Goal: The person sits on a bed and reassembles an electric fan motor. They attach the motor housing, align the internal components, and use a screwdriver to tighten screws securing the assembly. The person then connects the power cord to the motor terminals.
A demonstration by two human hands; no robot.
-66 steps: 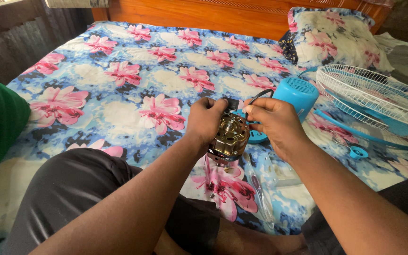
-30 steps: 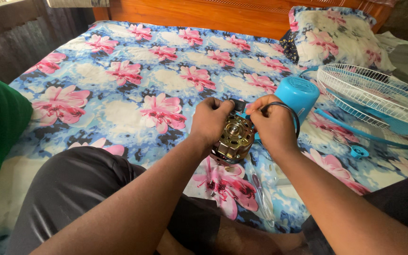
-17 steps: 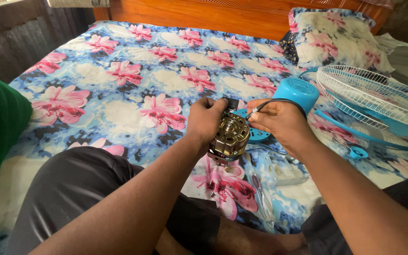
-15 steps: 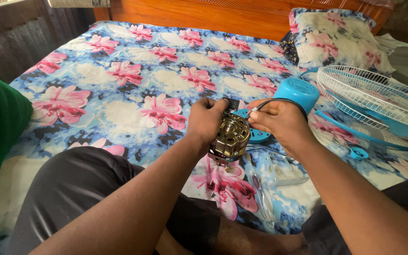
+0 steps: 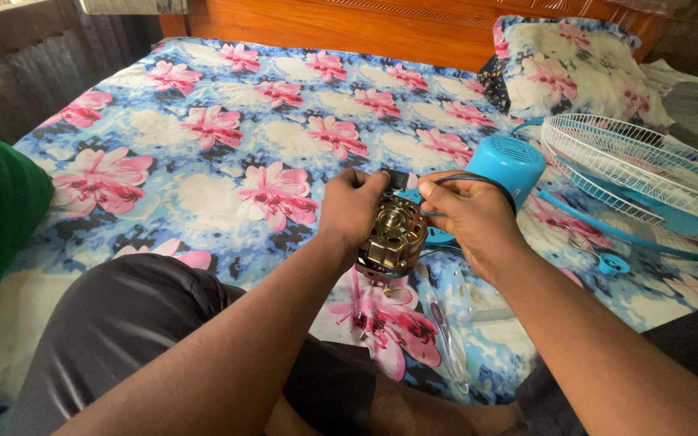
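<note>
Above floral bedsheet (image 5: 228, 153), left hand (image 5: 351, 208), right hand (image 5: 468, 218) gripping fan motor (image 5: 392, 239)

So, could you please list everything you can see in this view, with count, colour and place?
fan motor: one, brass and silver, between both hands.
motor housing: one, light blue, behind the right hand.
fan guard: one, white, right on the bed.
fan blade: one, blue, under the guard.
pillow: one, floral, top right.
bedsheet: one, blue with pink flowers.
headboard: one, wooden, top.
left hand: gripping the motor.
right hand: pinching a black wire.
</note>
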